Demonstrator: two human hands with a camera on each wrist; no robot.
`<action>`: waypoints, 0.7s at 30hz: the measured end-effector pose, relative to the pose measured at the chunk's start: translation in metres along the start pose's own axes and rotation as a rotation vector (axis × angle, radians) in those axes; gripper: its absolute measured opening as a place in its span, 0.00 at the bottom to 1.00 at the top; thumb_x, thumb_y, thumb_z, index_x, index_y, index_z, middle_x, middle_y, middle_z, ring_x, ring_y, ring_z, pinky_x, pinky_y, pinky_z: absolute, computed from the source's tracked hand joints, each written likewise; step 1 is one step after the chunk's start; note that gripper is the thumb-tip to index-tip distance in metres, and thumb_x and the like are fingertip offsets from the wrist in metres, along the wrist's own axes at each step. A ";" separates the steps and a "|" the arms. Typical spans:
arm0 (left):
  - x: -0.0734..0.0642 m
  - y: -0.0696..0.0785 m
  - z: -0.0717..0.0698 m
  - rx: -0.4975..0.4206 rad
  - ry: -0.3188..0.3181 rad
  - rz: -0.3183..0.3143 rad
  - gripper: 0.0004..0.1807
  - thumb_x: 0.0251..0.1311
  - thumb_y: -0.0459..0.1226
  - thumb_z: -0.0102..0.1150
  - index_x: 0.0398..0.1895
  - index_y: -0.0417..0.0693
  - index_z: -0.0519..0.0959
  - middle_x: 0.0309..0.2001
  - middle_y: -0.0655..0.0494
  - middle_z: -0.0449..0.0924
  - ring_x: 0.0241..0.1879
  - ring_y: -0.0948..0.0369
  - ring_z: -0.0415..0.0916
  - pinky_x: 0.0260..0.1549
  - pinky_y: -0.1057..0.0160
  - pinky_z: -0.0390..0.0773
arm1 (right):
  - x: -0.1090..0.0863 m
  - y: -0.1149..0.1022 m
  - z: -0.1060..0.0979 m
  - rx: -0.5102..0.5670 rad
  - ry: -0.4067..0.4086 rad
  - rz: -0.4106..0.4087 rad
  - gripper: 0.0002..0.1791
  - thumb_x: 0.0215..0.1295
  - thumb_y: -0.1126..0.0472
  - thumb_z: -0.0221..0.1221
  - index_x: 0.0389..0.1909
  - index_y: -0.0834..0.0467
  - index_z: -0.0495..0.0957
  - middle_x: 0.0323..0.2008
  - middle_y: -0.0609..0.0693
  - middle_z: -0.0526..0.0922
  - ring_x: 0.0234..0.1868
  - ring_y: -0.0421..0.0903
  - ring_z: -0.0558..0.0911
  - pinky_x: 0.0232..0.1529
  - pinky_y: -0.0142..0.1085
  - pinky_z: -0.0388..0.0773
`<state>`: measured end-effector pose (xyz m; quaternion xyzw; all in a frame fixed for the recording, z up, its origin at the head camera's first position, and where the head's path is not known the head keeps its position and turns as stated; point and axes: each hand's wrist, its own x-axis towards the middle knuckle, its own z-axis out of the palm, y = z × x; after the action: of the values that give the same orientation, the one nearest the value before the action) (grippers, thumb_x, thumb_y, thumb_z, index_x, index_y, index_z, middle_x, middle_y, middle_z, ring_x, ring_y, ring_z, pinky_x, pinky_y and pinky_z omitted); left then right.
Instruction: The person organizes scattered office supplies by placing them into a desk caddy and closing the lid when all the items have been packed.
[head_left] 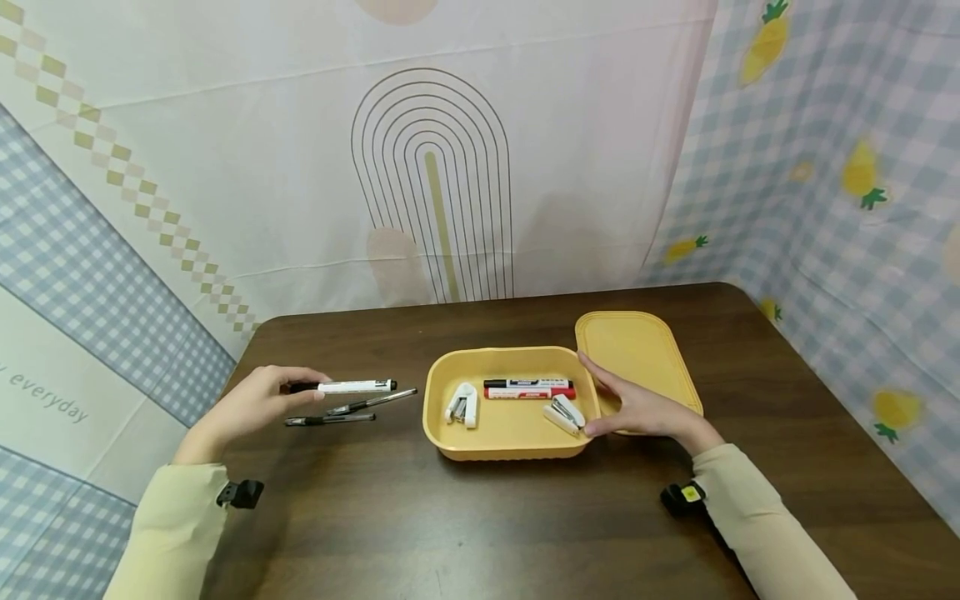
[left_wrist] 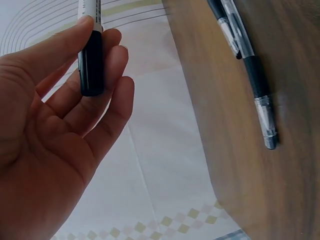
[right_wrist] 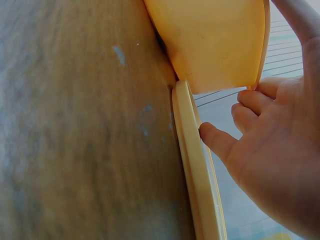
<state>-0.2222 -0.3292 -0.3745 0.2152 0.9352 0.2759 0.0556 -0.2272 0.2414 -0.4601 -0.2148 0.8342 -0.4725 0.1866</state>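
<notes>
My left hand (head_left: 258, 404) holds a white marker with a black cap (left_wrist: 91, 70), pinched between thumb and fingers at the cap end. The marker lies level above two clear pens with black grips (head_left: 330, 419) (head_left: 371, 402) on the table. To the right stands an open yellow box (head_left: 502, 450). My right hand (head_left: 641, 408) grips its right end, thumb at the near corner and index finger at the far corner. Inside lie a black marker (head_left: 528, 383), a red marker (head_left: 528, 393), a white stapler (head_left: 564, 414) and another white stapler-like tool (head_left: 462, 406).
A flat yellow lid (head_left: 637, 350) lies on the brown table (head_left: 450, 517) behind and right of the box, partly under the right hand. Patterned cloth (head_left: 585, 125) hangs behind the table and along both sides.
</notes>
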 end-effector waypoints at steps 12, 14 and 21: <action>0.026 0.021 -0.005 0.038 -0.027 0.067 0.14 0.70 0.44 0.62 0.54 0.54 0.84 0.34 0.63 0.81 0.23 0.66 0.65 0.25 0.65 0.69 | -0.002 0.000 -0.001 0.010 0.000 0.002 0.63 0.57 0.52 0.74 0.82 0.41 0.38 0.80 0.60 0.42 0.78 0.59 0.46 0.73 0.61 0.43; 0.031 0.025 -0.006 0.047 -0.034 0.082 0.13 0.69 0.44 0.62 0.54 0.56 0.84 0.36 0.63 0.82 0.23 0.66 0.65 0.26 0.65 0.69 | -0.002 0.000 -0.001 0.012 0.001 0.000 0.63 0.57 0.52 0.74 0.82 0.43 0.38 0.80 0.60 0.42 0.78 0.59 0.47 0.72 0.61 0.44; 0.051 0.041 -0.007 0.059 -0.060 0.158 0.11 0.68 0.41 0.63 0.51 0.58 0.85 0.40 0.64 0.84 0.27 0.64 0.70 0.30 0.64 0.72 | 0.000 0.000 0.000 0.007 -0.003 -0.006 0.64 0.56 0.50 0.75 0.82 0.44 0.38 0.80 0.60 0.44 0.78 0.59 0.48 0.72 0.61 0.45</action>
<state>-0.2547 -0.2792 -0.3454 0.2982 0.9208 0.2454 0.0552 -0.2272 0.2420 -0.4603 -0.2175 0.8316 -0.4755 0.1871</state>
